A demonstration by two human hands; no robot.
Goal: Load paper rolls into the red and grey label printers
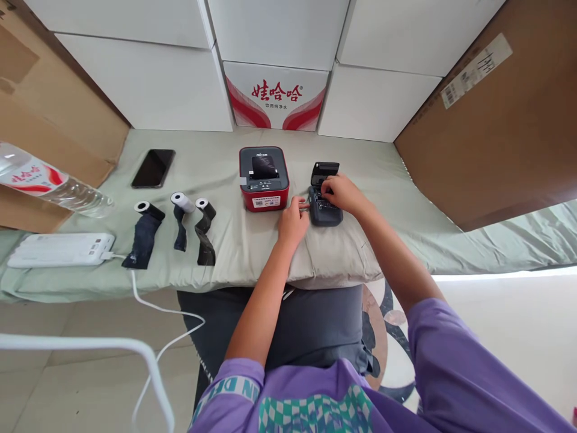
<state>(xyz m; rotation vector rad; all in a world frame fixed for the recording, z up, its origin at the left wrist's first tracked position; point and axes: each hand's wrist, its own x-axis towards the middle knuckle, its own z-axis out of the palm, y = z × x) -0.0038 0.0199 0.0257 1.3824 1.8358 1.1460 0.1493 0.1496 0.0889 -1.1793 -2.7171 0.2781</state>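
A small dark grey label printer [325, 211] lies on the green-covered surface with its lid [324, 170] flipped up. My right hand [339, 192] rests on top of it, fingers inside the opened compartment. My left hand [293, 221] touches the printer's left side with its fingertips. What the fingers hold inside is hidden. Just left of my left hand stands a red and grey printer [264, 178].
Three paper rolls with dark unrolled strips [145, 231] [181, 216] [205, 225] lie to the left. A black phone [153, 168], a water bottle [49, 180] and a white power bank [61, 249] with a cable are farther left. White boxes [274, 96] and cardboard [496, 120] wall the back.
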